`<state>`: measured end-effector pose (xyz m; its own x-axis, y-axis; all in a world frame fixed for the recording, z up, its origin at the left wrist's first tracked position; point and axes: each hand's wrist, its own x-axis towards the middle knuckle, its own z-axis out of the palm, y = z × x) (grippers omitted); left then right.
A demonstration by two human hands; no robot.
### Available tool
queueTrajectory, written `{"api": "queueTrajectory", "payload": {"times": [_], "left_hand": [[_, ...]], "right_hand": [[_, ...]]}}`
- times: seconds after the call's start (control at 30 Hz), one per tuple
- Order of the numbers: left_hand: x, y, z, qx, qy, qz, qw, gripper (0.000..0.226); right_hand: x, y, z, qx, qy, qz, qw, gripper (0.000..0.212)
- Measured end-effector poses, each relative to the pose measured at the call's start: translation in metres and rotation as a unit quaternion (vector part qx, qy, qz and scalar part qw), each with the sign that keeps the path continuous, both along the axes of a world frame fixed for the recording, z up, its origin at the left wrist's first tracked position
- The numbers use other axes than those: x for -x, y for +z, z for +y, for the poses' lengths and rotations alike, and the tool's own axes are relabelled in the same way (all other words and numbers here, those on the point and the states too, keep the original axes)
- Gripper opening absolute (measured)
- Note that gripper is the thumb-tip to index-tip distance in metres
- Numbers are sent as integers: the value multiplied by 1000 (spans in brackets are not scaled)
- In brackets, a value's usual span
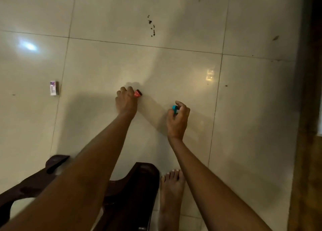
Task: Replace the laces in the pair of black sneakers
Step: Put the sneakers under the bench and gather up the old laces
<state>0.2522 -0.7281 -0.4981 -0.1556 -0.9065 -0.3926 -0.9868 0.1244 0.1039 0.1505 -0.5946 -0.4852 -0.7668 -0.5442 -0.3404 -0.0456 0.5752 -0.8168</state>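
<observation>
Head view shows the left hand (125, 101) pinching a small red thing (137, 93) and the right hand (177, 119) pinching a small blue thing (174, 109), side by side. No black sneakers or laces show.

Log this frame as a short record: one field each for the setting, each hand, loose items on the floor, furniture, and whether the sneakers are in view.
setting: pale tiled floor, seen from above
left hand: grips a red item low by the floor
right hand: pinches a blue item
floor items: small box at left; dark crumbs farther off
furniture: dark wooden chair at bottom
other: bare foot beside the chair
sneakers: none in view
laces: none in view
</observation>
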Motion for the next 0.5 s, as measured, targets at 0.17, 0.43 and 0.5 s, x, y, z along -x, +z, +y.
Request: {"api": "queueTrajectory", "payload": {"times": [0.17, 0.43, 0.5], "left_hand": [[1, 18, 27, 11, 51, 47, 998, 28], [60, 128, 121, -116, 172, 220, 953, 24], [80, 157, 144, -144, 163, 256, 942, 25]], "right_hand": [[26, 11, 42, -33, 32, 23, 999, 24], [52, 119, 87, -78, -37, -67, 994, 43], [57, 144, 94, -78, -64, -70, 992, 35]]}}
